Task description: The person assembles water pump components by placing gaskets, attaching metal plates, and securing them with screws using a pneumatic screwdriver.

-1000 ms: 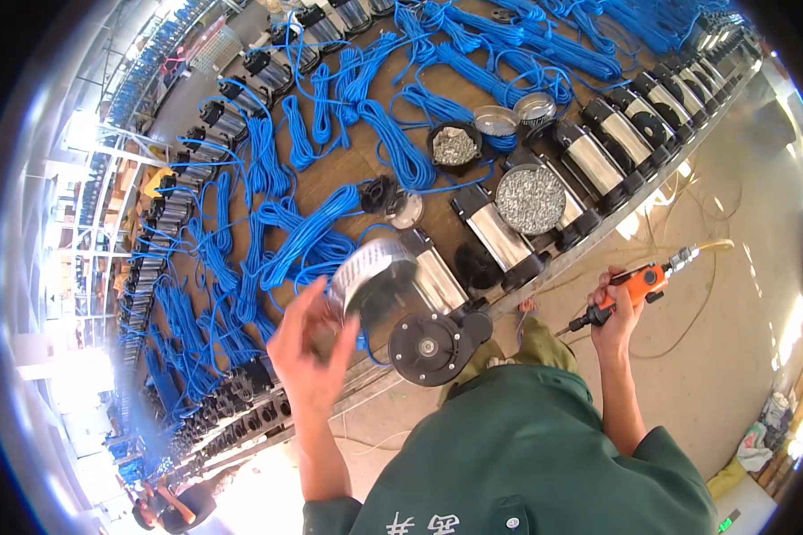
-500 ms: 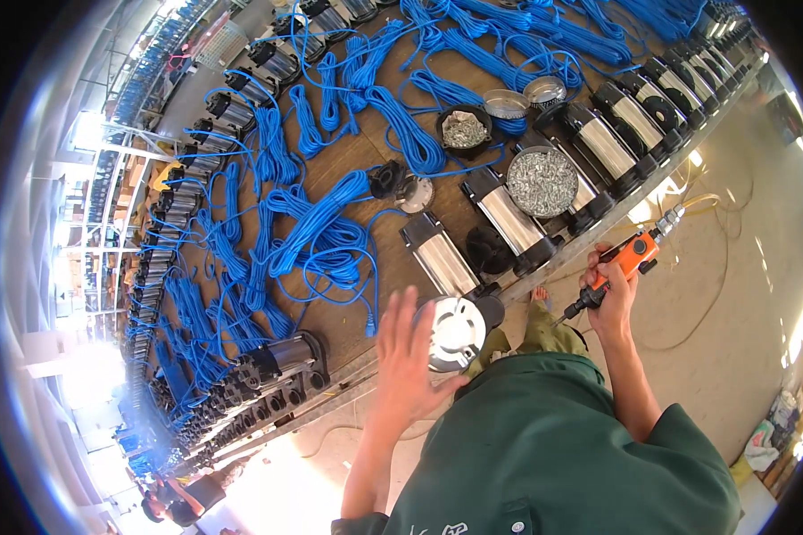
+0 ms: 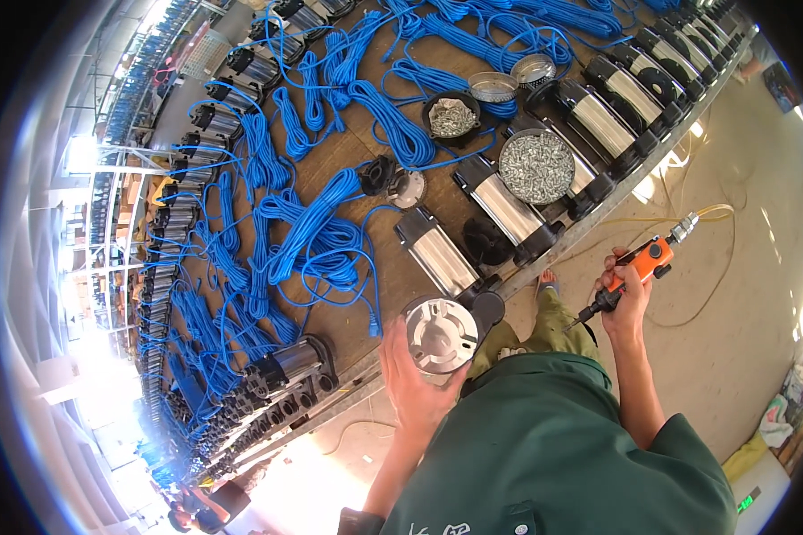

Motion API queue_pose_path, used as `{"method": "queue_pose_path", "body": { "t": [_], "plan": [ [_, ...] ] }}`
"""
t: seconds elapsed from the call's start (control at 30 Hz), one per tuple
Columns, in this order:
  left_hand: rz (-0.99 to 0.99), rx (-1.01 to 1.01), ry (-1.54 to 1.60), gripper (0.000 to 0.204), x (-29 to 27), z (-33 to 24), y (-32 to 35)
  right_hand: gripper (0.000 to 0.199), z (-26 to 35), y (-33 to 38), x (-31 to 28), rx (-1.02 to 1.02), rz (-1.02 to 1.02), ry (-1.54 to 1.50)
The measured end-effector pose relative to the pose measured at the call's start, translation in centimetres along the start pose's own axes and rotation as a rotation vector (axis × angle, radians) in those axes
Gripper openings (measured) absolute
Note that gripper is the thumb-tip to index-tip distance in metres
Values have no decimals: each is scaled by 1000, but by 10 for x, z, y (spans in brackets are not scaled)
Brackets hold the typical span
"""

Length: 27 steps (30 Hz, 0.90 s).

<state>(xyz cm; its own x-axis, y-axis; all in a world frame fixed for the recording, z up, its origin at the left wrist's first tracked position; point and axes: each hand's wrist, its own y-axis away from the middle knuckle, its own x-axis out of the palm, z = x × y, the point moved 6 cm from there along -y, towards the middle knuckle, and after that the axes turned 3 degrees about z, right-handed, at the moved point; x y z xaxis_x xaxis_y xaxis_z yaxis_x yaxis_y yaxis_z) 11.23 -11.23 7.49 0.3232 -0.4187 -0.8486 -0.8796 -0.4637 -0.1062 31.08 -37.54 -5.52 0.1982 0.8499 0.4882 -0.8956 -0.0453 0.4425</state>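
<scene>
My left hand [image 3: 417, 379] is wrapped around the side of a round, silver metal pump end [image 3: 442, 336] at the table's near edge, its slotted face turned up. Beside that pump end sits a black rounded part [image 3: 487, 309]. In my right hand [image 3: 624, 303] is an orange and black air screwdriver [image 3: 649, 258], held over the floor beyond the table edge, its bit pointing down and left. A hose runs from its upper end. Just past the pump end lies a steel-bodied pump [image 3: 437, 254] with black ends.
A round dish of screws [image 3: 537, 167] rests on the pumps, with a black bowl of small metal parts [image 3: 451, 118] farther back. Coiled blue cables [image 3: 317, 232] cover much of the wooden table. Rows of pumps [image 3: 602, 120] line its edges. Another person [image 3: 210, 508] is at lower left.
My left hand has gone from spread fingers beside the pump end to a grip around it. My right hand with the screwdriver has shifted slightly right.
</scene>
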Motion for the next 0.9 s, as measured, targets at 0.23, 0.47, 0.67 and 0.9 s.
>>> {"method": "queue_pose_path", "body": {
  "t": [0.23, 0.47, 0.67, 0.9],
  "plan": [
    [-96, -96, -73, 101, 9, -6, 9, 30, -2, -3, -16, 0, -36, -19],
    [-189, -135, -124, 101, 17, -14, 15, 30, 4, -3, -28, 3, -60, -29],
    [-166, -146, -139, 101, 17, -14, 12, 29, 6, -6, -38, 0, -70, -38],
    [-133, -166, -138, 103, 16, -11, 11, 31, 9, -9, -48, 10, -82, -52]
  ]
}}
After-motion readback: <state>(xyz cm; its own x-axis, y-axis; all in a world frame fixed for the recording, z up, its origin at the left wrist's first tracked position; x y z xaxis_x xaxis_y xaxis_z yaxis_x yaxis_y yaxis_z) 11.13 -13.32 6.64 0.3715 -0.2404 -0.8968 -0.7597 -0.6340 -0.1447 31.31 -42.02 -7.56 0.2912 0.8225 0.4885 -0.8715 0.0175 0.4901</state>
